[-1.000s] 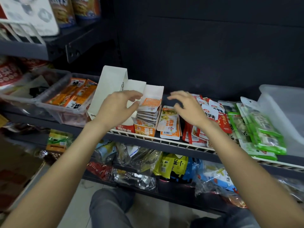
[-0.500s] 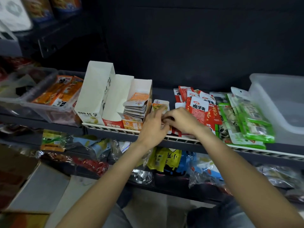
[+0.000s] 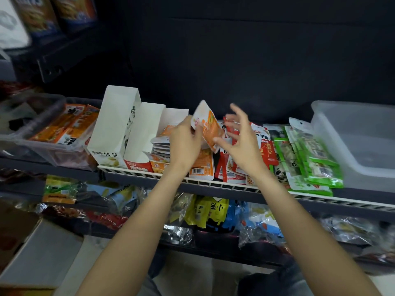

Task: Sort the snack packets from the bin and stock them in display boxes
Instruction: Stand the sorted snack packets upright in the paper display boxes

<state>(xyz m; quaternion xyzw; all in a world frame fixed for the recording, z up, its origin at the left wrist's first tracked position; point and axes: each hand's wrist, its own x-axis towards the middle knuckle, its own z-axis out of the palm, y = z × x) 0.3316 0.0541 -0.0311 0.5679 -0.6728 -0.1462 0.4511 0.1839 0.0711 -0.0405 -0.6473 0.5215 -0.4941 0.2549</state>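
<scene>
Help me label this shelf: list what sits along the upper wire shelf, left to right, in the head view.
Clear bin of orange packets → tall white display box → red-fronted display box → orange-fronted display box → loose red packets → green packets → clear plastic bin.

Pretty dim spot, with a dark back panel [image 3: 245, 60] behind dark metal shelving. The middle shelf [image 3: 320, 207] has a pale slotted front rail (cream-ish). An upper shelf [image 3: 53, 58] juts out top left, pale floor [image 3: 188, 272] down below.
</scene>
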